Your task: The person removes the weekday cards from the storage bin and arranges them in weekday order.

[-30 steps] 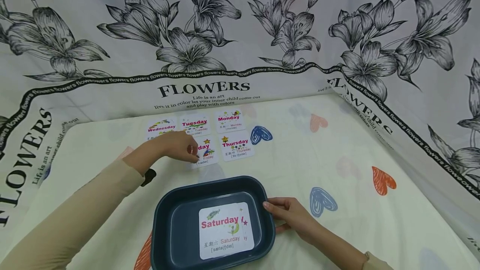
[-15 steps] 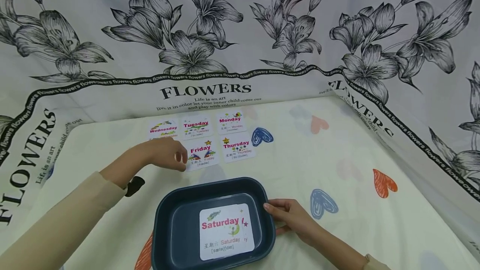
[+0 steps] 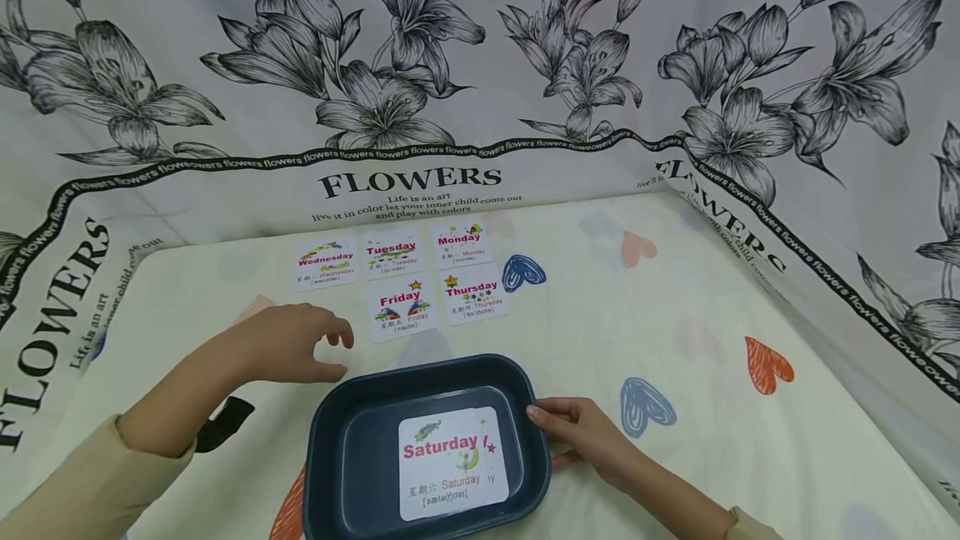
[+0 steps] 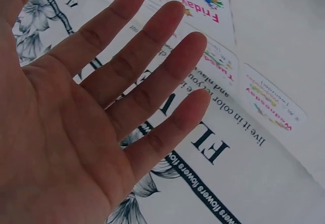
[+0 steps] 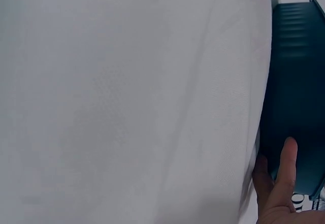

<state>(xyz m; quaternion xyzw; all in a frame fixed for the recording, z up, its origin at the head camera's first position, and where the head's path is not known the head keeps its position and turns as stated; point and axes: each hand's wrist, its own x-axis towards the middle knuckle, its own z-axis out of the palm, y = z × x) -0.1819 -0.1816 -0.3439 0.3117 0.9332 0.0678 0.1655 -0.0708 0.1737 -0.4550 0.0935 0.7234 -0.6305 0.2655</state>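
Head view: soft, even light is falling over the sheet (image 3: 712, 290) and the curtain (image 3: 487, 40); the outer edges are looking stretched.
Tray (image 3: 367, 448): a faint sheen is showing along its inner walls.
Left wrist view: dimmer, bluish; the left hand (image 4: 91, 117) is looking shaded, the upper right washing out pale.
Right wrist view: dim, grey; the sheet is appearing hazy, soft in detail.
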